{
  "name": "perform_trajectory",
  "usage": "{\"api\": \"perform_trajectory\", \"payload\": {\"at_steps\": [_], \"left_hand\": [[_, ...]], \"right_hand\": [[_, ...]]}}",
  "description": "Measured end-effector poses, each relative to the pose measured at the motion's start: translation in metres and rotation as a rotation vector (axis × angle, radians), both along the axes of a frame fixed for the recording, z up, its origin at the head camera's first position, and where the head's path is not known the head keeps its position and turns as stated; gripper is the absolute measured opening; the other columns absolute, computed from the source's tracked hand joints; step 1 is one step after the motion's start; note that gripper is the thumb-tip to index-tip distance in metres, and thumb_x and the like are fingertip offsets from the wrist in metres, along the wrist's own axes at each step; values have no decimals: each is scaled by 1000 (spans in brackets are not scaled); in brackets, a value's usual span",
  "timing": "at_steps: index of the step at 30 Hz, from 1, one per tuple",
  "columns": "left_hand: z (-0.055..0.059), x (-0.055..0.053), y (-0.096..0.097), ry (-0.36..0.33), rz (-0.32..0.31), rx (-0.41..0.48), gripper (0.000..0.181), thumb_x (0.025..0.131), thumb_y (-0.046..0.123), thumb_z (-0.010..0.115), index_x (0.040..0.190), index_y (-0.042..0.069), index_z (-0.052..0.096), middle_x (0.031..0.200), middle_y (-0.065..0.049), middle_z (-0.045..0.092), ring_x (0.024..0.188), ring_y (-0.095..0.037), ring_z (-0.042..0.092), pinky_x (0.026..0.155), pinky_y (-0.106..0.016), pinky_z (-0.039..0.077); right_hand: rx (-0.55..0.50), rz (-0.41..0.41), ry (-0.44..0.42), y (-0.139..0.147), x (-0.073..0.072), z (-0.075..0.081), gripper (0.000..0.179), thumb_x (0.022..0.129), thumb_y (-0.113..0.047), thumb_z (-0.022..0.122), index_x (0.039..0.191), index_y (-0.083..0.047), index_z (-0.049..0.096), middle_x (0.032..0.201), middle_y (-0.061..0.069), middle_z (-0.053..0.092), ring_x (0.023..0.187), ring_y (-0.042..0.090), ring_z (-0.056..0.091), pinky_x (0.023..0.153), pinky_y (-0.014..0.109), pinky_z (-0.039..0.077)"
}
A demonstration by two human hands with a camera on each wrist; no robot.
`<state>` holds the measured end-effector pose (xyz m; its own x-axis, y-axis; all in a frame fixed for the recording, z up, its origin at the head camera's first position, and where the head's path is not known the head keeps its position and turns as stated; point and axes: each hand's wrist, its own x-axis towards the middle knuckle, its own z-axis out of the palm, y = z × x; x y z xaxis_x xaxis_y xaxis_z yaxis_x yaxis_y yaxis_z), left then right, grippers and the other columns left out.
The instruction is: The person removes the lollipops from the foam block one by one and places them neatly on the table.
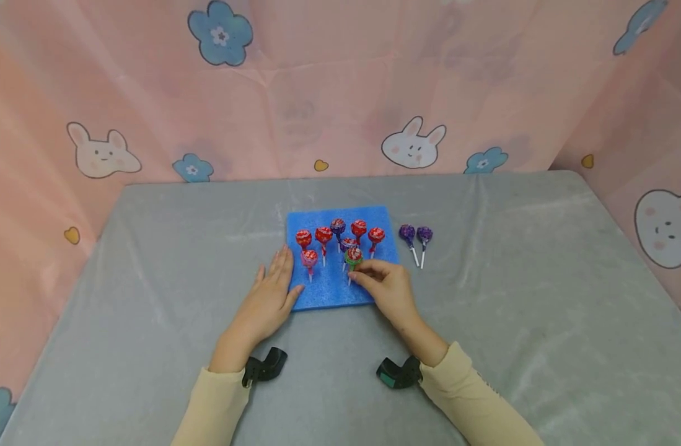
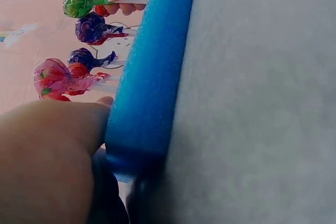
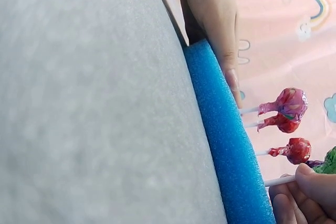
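Observation:
A blue foam board [image 1: 330, 297] lies flat, with several wrapped lollipops standing upright in it on white sticks. My right hand [image 1: 389, 288] pinches the stick of a green-wrapped lollipop [image 1: 354, 256] near its wrapper; in the right wrist view the stick [image 3: 281, 180] meets the foam's upper face. My left hand [image 1: 266, 300] rests along the board's left edge, fingers straight, thumb over the near corner. Close to that thumb stands a pink lollipop [image 1: 309, 259]. Red lollipops [image 1: 323, 235] and purple ones [image 1: 338, 227] stand farther back.
Two purple lollipops [image 1: 415, 234] lie on the grey tablecloth [image 1: 513, 279] just right of the board. Behind the table hangs a pink printed curtain [image 1: 329, 93]. A black wrist camera [image 1: 266, 365] is strapped at the left wrist, another [image 1: 398, 373] at the right.

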<state>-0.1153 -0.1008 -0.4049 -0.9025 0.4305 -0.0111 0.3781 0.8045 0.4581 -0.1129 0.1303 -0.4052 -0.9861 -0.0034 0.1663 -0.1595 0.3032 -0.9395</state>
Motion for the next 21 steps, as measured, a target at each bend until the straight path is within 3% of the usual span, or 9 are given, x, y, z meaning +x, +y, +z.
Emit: {"api": "perform_trajectory", "payload": {"at_steps": [11, 21], "left_hand": [[3, -4, 0, -5, -2, -10, 64, 102, 30, 40, 149, -3, 10, 156, -17, 7, 143, -30, 8, 112, -51, 8], [-1, -1, -1, -7, -2, -7, 65, 102, 31, 40, 149, -2, 9, 156, -16, 5, 143, -29, 7, 112, -51, 7]], "right_hand": [[28, 2, 16, 0, -3, 3, 6, 80, -1, 73, 84, 4, 72, 80, 13, 70, 69, 11, 63, 62, 19, 50], [-112, -3, 28, 2, 1, 7, 7, 80, 3, 72, 84, 9, 70, 81, 19, 69, 68, 6, 62, 63, 17, 50]]}}
